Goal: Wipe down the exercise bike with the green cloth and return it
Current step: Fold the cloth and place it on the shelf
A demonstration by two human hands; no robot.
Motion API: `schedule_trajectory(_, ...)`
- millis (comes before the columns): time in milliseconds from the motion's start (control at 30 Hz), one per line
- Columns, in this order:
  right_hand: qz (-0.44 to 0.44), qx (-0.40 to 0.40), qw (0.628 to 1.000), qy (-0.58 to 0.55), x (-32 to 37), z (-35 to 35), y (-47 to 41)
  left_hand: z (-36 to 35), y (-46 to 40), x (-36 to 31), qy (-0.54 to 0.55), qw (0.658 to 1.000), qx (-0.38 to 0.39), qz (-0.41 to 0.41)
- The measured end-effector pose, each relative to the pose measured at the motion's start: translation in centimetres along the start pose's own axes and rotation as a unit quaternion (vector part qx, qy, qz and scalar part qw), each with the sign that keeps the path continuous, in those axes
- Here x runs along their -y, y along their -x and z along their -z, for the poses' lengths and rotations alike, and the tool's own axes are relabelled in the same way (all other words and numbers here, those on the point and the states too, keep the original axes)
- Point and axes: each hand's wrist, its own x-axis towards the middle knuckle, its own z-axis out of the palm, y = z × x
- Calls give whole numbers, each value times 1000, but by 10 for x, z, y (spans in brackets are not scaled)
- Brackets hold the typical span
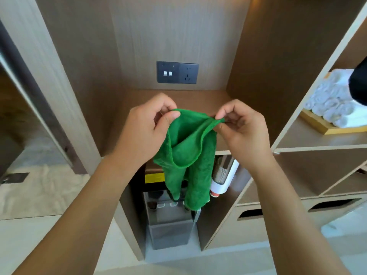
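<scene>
Two hands, left (pixel 148 124) and right (pixel 241 127), pinching cloth (pixel 187 155) top edge | cloth hanging before shelf (pixel 198 98) niche | bike unseen, wiping stage unclear | putting cloth back not yet done

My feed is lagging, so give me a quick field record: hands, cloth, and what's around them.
left hand: pinches the cloth's top edge
right hand: pinches the same edge, further right
green cloth: hangs loosely between the hands, in front of the wooden shelf
wooden shelf: bare surface behind the hands
wall socket panel: on the back wall
rolled white towels: in a tray, right shelf
exercise bike: not in view
</scene>
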Motion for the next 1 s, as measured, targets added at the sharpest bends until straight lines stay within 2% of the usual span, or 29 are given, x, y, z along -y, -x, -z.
schedule_trajectory(167, 19, 10, 999, -43, -18, 6, -59, -3, -37, 14, -35, 999, -41, 9)
schedule_trajectory(300, -7, -7, 1000, 5, -48, 14, -95, -1, -57, 38, -102, 991, -79, 32)
schedule_trajectory(400, -25, -55, 997, 45, -70, 25, -115, 5, -59, 53, -157, 976, -144, 54)
schedule_trajectory(500, -64, -127, 990, -2, -83, 37, -135, 14, -56, 63, -166, 954, -218, 124)
schedule_trajectory(633, -5, -156, 987, -37, -74, 41, -161, 18, -61, 53, -174, 926, -288, 168)
schedule_trajectory(700, 29, -156, 986, -56, -72, 41, -169, 18, -62, 45, -195, 916, -298, 185)
schedule_trajectory(767, 28, -131, 990, -54, -77, 42, -171, 17, -60, 40, -209, 914, -271, 219)
schedule_trajectory(833, -1, -97, 995, -21, -91, 42, -165, 16, -54, 35, -227, 918, -202, 256)
schedule_trajectory(867, -22, -82, 996, 0, -100, 41, -160, 15, -51, 33, -224, 924, -146, 274)
schedule_trajectory(933, -86, -47, 992, 79, -122, 41, -147, 10, -45, 27, -170, 937, 26, 303)
schedule_trajectory(1000, -172, -2, 966, 192, -137, 43, -132, 1, -39, 22, -99, 925, 196, 311)
